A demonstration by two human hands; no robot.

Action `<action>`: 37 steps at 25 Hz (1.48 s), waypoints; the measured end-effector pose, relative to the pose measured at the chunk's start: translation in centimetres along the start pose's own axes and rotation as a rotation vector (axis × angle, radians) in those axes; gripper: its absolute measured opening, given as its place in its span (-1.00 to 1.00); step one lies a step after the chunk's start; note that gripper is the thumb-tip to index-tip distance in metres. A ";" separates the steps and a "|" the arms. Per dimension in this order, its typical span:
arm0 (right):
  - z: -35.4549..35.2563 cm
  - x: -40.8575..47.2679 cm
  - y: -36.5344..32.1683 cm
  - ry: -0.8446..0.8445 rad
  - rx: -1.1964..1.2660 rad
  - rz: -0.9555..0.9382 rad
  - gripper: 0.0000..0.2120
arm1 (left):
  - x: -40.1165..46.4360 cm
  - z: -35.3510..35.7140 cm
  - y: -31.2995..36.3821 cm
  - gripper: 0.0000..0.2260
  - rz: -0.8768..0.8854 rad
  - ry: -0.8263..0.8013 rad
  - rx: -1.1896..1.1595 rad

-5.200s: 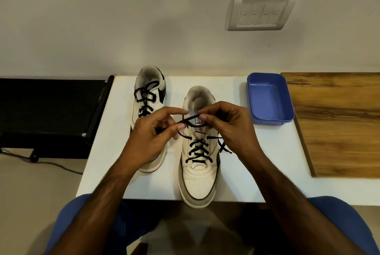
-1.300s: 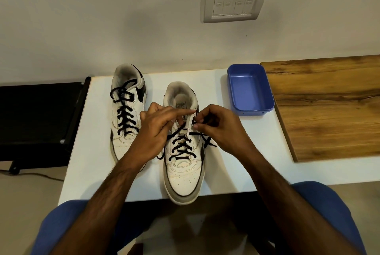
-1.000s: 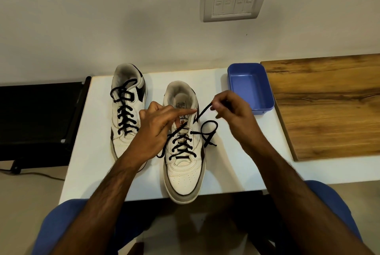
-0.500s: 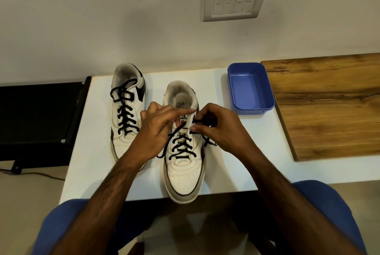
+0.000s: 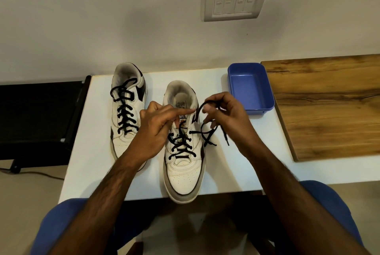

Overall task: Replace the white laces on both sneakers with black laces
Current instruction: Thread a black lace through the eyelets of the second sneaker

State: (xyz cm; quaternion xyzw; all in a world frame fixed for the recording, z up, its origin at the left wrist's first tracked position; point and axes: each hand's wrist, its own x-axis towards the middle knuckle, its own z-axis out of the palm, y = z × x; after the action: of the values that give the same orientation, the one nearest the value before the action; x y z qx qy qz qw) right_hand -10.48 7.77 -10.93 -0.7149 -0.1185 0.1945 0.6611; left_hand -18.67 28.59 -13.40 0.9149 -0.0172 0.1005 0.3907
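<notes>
Since half a second ago my right hand (image 5: pixel 223 114) is lifting away from the eyelet, pulling the black lace end (image 5: pixel 200 108) up through it, fingers pinching the lace. My left hand (image 5: pixel 159 120) is steadying the white leather sneaker nearest me (image 5: pixel 183 170) on the white desk (image 5: pixel 236 164), forefinger pressing its tongue. I'm lacing the top eyelets now; the other white sneaker (image 5: pixel 125 110) already looks done. Next I'm probably needing to draw the slack snug, then tie.
</notes>
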 end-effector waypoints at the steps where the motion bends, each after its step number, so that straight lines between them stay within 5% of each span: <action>1: 0.4 -0.1 0.1 -0.035 -0.106 -0.001 -0.81 | 0.0 0.0 0.1 -0.53 -0.001 -0.004 0.003; 6: 1.4 -0.1 0.8 -0.065 -0.248 -0.059 -0.91 | -0.1 0.0 0.3 -0.57 0.007 -0.012 0.023; 12: -1.1 0.6 -0.2 0.189 0.201 -0.145 -0.92 | -0.1 -0.1 0.4 -0.56 -0.010 -0.005 -0.006; 18: 0.4 0.1 0.2 -0.054 -0.083 0.030 -0.76 | -0.2 -0.1 0.7 -0.55 -0.010 -0.002 0.003; 22: 1.0 0.2 0.5 -0.013 -0.271 -0.031 -0.81 | -0.1 -0.1 0.6 -0.53 -0.009 -0.001 0.005; 33: 0.8 1.1 0.6 0.007 0.268 0.155 -0.78 | -0.1 -0.2 0.7 -0.58 0.023 0.009 0.053; 37: -0.9 1.7 -0.9 -0.142 0.007 0.229 -0.82 | -0.3 -0.3 0.3 -0.60 0.076 0.013 0.148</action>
State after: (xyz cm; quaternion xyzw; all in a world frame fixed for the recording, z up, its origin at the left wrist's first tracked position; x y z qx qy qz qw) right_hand -8.54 7.80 -10.19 -0.7059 -0.0820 0.3190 0.6271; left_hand -19.07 28.57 -13.03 0.9392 -0.0420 0.1221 0.3182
